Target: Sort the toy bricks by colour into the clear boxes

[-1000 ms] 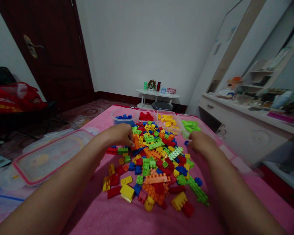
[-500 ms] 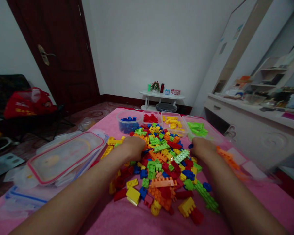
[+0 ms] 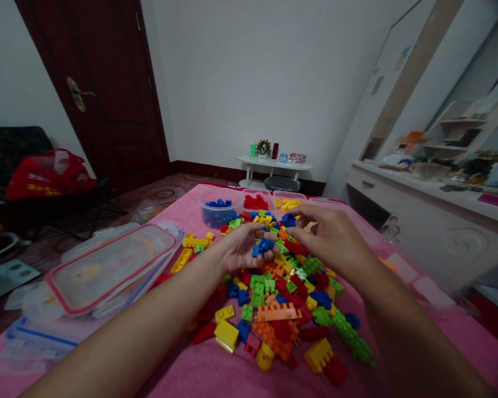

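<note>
My left hand (image 3: 241,249) is turned palm up over the pile, its fingers curled around a few small blue toy bricks (image 3: 264,247). Close by on the right, my right hand (image 3: 330,232) pinches a blue brick (image 3: 289,220) between thumb and fingertips. Beneath both hands spreads a heap of mixed toy bricks (image 3: 274,312) in green, orange, red, yellow and blue. Behind it stand a round tub of blue bricks (image 3: 218,214), a box of red bricks (image 3: 256,202) and a box of yellow ones (image 3: 288,204). My right hand hides what lies behind it.
Clear lids with red and blue rims (image 3: 116,268) are stacked on the left of the pink cloth (image 3: 182,370). At the right edge, a transparent container (image 3: 431,290) is partly hidden by my right arm. A white dresser (image 3: 435,210) stands beyond on the right.
My left hand has turned palm up and now shows blue bricks in it. The right hand has moved left and up from the heap's right side, bringing a blue brick near the left.
</note>
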Motion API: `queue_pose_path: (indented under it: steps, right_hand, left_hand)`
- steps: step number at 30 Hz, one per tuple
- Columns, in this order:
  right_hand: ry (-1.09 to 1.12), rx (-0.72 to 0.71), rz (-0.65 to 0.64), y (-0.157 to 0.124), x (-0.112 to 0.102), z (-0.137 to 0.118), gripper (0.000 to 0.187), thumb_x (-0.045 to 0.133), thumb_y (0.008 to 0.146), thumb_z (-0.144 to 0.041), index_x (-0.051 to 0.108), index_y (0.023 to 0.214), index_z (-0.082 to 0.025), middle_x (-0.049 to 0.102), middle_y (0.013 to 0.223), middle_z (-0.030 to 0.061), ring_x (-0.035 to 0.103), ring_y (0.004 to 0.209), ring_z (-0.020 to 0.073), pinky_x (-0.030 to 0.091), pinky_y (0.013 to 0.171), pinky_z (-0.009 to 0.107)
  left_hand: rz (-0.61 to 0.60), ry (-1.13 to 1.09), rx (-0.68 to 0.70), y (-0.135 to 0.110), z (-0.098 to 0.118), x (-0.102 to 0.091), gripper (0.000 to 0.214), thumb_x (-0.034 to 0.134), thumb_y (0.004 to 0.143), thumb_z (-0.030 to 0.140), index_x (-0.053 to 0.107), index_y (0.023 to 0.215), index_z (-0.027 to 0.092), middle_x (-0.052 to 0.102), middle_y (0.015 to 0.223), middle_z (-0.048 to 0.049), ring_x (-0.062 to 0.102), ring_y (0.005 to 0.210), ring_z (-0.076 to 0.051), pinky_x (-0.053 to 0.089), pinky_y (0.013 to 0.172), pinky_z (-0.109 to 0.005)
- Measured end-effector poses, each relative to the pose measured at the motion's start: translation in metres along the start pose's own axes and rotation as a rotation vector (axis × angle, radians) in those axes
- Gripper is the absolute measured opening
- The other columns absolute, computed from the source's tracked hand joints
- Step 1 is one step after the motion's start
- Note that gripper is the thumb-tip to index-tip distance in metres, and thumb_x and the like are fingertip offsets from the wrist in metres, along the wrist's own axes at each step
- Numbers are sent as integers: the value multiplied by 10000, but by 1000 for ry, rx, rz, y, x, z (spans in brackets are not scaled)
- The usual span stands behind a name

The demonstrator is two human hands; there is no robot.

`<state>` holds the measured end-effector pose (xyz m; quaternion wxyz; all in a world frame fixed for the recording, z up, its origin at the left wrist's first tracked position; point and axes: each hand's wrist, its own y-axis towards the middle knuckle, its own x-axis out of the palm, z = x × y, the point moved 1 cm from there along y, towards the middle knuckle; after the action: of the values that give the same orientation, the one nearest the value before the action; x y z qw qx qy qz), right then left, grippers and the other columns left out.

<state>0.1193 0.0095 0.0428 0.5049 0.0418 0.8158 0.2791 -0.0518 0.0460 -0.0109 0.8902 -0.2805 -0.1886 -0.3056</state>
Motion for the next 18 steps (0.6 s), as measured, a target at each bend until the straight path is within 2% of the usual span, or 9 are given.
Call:
queue_pose_path:
  steps: [5, 9, 13, 15, 18]
  right_hand:
    - [49, -48, -33, -2, 12, -9, 285, 590, 723, -196, 679, 994, -190, 683, 821, 46, 603, 701, 159, 442, 611, 253]
    - [234, -69, -59, -2, 20, -19, 340, 606, 687, -136, 668, 1017, -189, 690, 892, 41, 610, 718, 146, 470, 643, 256]
    - [404, 19, -45, -2, 19, -19, 289, 602, 714, -187, 664, 996, -191, 691, 893, 42, 609, 638, 129, 489, 578, 248]
    - [496, 96, -45, -1, 15, -18, 245, 597, 722, -204, 666, 956, -178, 687, 793, 35, 607, 578, 126, 489, 531, 240]
    - [635, 176, -40, -2, 10, -21, 219, 600, 721, -220, 667, 922, -164, 666, 700, 24, 605, 526, 125, 497, 503, 236]
  left_hand:
    - [-116, -130, -2, 7, -6, -4, 477, 380, 869, 526, 518, 1044, 104, 645, 803, -132, 660, 670, -182, 527, 508, -230]
    - [-110, -191, 42, 6, -8, -5, 458, 418, 862, 515, 522, 1050, 110, 645, 774, -99, 668, 672, -200, 555, 544, -284]
    - [-139, -237, 31, 6, -5, -7, 410, 416, 874, 475, 555, 961, 99, 616, 732, -102, 638, 618, -170, 485, 411, -180]
    - [-191, -256, 12, 5, -2, -8, 365, 419, 880, 438, 566, 927, 107, 599, 730, -98, 601, 575, -127, 392, 343, -108]
    - [-239, -280, -3, 3, -1, -7, 374, 397, 885, 450, 566, 889, 117, 585, 756, -101, 558, 552, -94, 325, 318, -73]
